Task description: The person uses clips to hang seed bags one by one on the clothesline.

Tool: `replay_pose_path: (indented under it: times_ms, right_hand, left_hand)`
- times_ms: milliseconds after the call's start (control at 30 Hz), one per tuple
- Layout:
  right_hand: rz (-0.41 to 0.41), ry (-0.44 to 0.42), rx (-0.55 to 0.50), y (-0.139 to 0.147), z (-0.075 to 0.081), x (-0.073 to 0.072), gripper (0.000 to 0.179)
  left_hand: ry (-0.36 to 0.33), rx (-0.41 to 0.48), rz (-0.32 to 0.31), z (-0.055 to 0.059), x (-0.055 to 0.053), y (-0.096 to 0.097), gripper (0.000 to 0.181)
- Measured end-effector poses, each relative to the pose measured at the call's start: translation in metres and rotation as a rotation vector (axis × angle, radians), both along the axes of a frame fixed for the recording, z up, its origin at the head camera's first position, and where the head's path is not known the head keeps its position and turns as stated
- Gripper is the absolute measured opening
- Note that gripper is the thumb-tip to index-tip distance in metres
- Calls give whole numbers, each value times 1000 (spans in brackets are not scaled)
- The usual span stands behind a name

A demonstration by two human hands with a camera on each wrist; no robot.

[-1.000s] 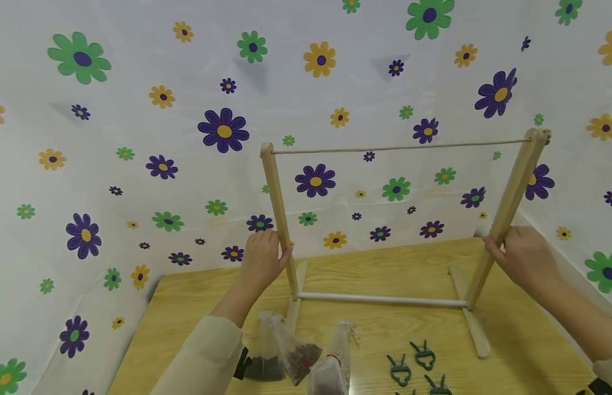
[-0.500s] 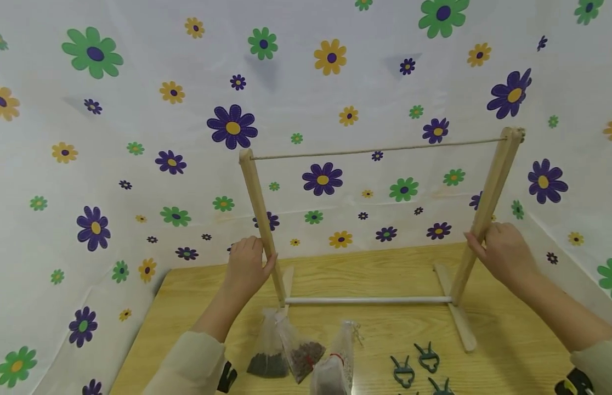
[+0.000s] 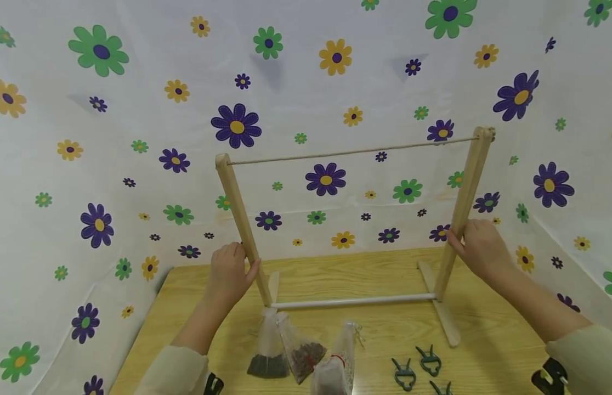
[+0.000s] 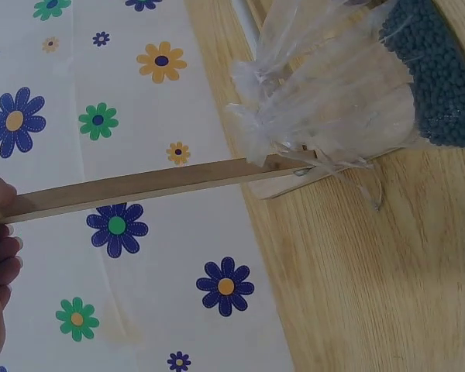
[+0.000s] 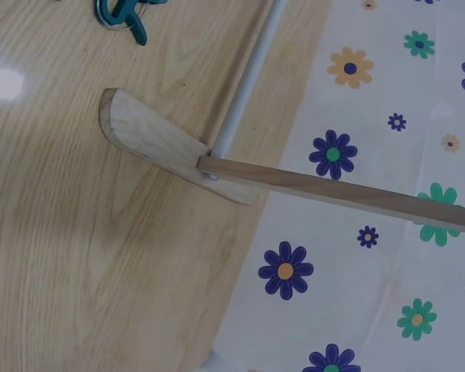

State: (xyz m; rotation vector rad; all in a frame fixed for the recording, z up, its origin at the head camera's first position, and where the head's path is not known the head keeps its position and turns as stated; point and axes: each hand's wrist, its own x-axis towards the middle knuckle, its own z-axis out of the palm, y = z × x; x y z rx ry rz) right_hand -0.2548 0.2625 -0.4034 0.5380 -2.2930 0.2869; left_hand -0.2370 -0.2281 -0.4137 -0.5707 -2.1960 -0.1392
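Note:
A wooden stand with two posts, a cord (image 3: 355, 152) strung between their tops and a white rod (image 3: 355, 302) low down stands on the table. My left hand (image 3: 229, 274) grips the left post (image 3: 237, 206) in its lower half, thumb along the near side. At a similar height, my right hand (image 3: 481, 247) holds the right post (image 3: 468, 192). The left wrist view shows sheer bag tops (image 4: 271, 108) overlapping the base of the left post. In the right wrist view, the right foot (image 5: 155, 136) lies flat on the wood.
In front of the stand lie a sheer bag of dark pellets (image 3: 268, 366), a bag of brownish pieces (image 3: 307, 356) and a white bag (image 3: 330, 376) with a red tie. Several dark green clips (image 3: 404, 376) lie nearer the right. Flower-printed cloth (image 3: 286, 71) hangs behind the table (image 3: 365, 263).
Both hands have moved the stand leftward across the table, keeping their grip on the posts. Its left foot is now just behind the bags. The head view has shifted slightly left.

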Motion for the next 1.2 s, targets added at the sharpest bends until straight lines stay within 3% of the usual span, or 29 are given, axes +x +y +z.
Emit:
replay_pose_path:
  times_ms: [300,533,800,900,1067,1200]
  right_hand:
    - [14,3,-39,-6,1,-2,78]
    - [11,22,2,-10,4,7,81]
    - [-6,-17,90,-7,-9,24,83]
    - [2,-50,118,-7,-18,31,73]
    - [-2,-205,133,-10,-33,44,52]
    - [17,-243,162,-13,-48,52,51]
  left_hand:
    - [13,-37,20,1,2,-9,35]
    - [-6,-23,33,1,14,-12,31]
    - [-58,-81,47,-20,42,-16,32]
    - [-136,-87,27,-31,55,-14,31]
    - [-276,-18,-32,-50,79,-1,28]
    - [-357,46,-97,-64,98,15,27]
